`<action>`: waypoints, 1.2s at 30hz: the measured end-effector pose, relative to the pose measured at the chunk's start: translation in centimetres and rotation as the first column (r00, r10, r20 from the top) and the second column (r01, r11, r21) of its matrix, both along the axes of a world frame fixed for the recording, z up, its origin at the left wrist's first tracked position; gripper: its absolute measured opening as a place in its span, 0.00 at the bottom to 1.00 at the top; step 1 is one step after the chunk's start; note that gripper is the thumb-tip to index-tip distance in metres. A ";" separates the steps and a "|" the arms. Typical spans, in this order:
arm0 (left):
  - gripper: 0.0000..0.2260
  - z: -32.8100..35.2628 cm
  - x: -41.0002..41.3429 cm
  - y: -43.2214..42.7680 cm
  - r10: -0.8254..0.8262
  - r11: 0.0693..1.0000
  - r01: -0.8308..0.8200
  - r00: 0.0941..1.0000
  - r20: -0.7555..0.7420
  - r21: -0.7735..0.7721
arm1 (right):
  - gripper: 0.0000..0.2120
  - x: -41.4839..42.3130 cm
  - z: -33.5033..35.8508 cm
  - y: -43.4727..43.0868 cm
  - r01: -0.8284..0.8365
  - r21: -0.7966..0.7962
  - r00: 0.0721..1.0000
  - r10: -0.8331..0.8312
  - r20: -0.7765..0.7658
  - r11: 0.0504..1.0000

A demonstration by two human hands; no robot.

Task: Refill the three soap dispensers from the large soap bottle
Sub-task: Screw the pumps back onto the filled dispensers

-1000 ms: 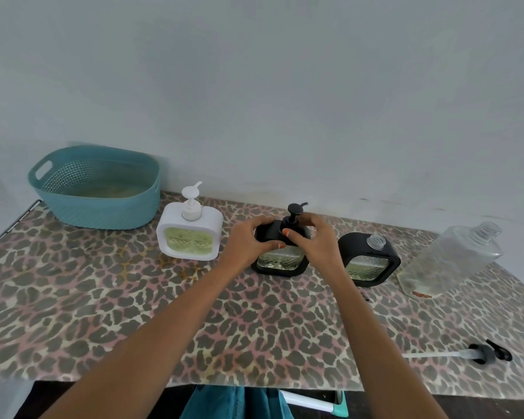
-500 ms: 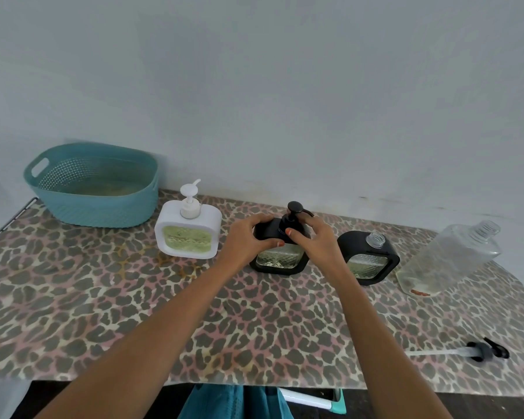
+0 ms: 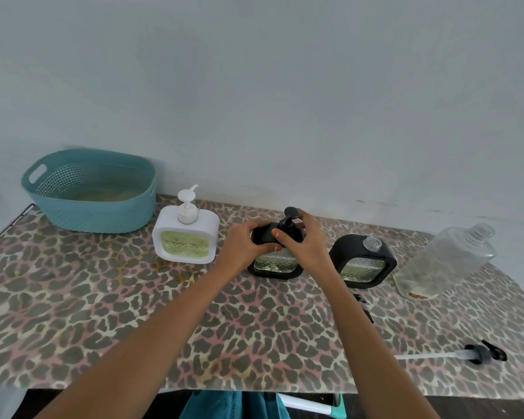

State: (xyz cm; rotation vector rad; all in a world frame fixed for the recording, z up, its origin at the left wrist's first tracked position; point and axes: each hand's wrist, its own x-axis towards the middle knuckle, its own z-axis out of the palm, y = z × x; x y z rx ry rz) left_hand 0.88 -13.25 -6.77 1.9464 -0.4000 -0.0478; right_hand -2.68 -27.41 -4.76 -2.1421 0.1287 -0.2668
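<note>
Pump head has rotated since earlier; my left hand [image 3: 243, 248] is gripping the middle black dispenser [image 3: 274, 258], my right hand [image 3: 303, 241] clasping its pump [image 3: 288, 221], on the leopard-print table [image 3: 103, 313] against a pale wall [image 3: 254, 101].

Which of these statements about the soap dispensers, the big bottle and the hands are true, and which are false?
1. Both hands are on the middle dispenser. True: the left hand holds its body and the right hand is at its pump.
2. The white dispenser has no pump. False: its white pump is on.
3. The right dispenser has an open neck. True.
4. The big bottle is full and capped. False: it is uncapped and almost empty.
5. A loose pump lies on the table. True.
6. The basket stands at the right end. False: it is at the left.
</note>
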 end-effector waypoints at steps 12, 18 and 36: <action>0.25 -0.2 0.1 0.0 0.004 1.000 -0.004 1.000 0.002 -0.004 | 0.13 0.4 0.3 -0.2 0.094 -0.075 0.994 -0.090 0.060 0.993; 0.25 -0.1 0.1 0.0 -0.012 1.000 0.012 1.000 -0.004 -0.019 | 0.15 0.5 0.5 0.3 0.131 -0.143 0.991 -0.129 0.024 0.981; 0.24 -0.1 -0.1 -0.1 0.016 1.000 -0.016 1.000 0.024 -0.012 | 0.09 0.8 0.8 0.3 0.203 -0.172 0.979 -0.199 0.043 0.964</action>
